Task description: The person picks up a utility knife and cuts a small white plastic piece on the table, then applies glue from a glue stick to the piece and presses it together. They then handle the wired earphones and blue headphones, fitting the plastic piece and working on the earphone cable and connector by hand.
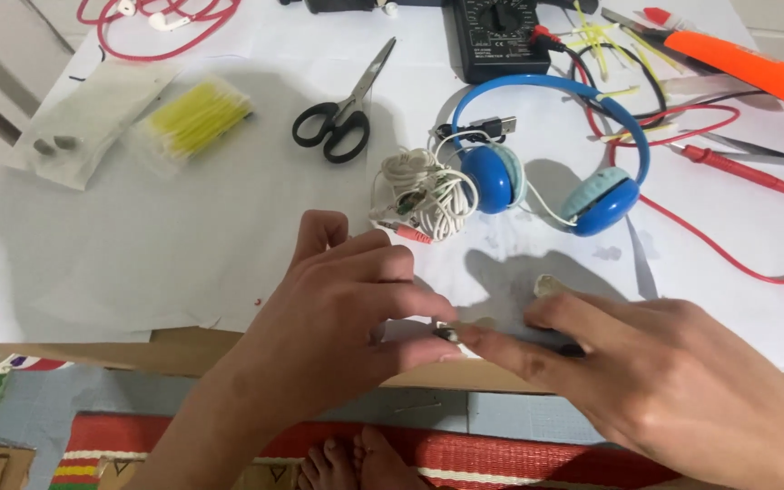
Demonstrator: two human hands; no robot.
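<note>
Together both hands pinch a small dark part: left hand (347, 308) grip closed, right hand (646, 363) grip closed, probably a plug (447, 333); keep fingertips steady, white cable (419, 191) just beyond.

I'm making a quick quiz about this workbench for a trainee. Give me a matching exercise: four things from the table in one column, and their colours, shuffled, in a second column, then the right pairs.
Things:
1. headphones
2. scissors
3. bundle of thin sticks in a clear bag
4. coiled cable

Colours:
A. yellow
B. white
C. blue
D. black handles

Pairs: 1-C, 2-D, 3-A, 4-B
</note>
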